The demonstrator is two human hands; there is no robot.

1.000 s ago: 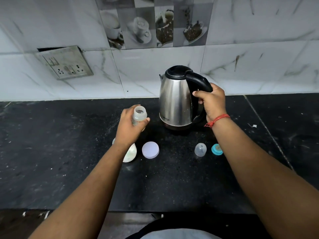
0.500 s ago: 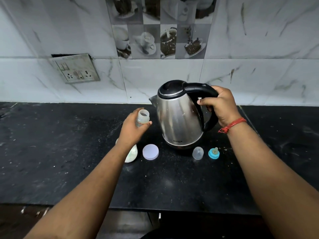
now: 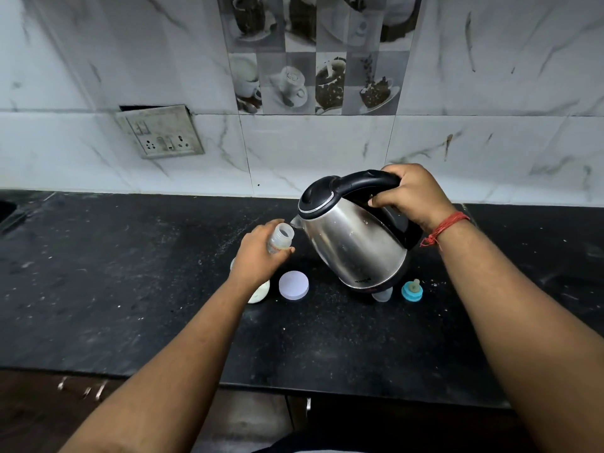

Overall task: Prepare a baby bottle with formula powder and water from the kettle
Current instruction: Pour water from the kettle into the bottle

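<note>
Right hand (image 3: 412, 198) is clenched around the black handle of the steel kettle (image 3: 354, 240), which is lifted off the black desk (image 3: 130, 289) and tilted left, spout just at the rim of the baby bottle (image 3: 280, 238). Left hand (image 3: 258, 256) is wrapped around that open bottle, holding it upright. Whether water is flowing cannot be told. On the desk: a pale round lid (image 3: 293, 285), a clear cap (image 3: 383, 294) partly behind the kettle base, a blue nipple ring (image 3: 412, 291), and a white container (image 3: 260, 291) under the left wrist.
</note>
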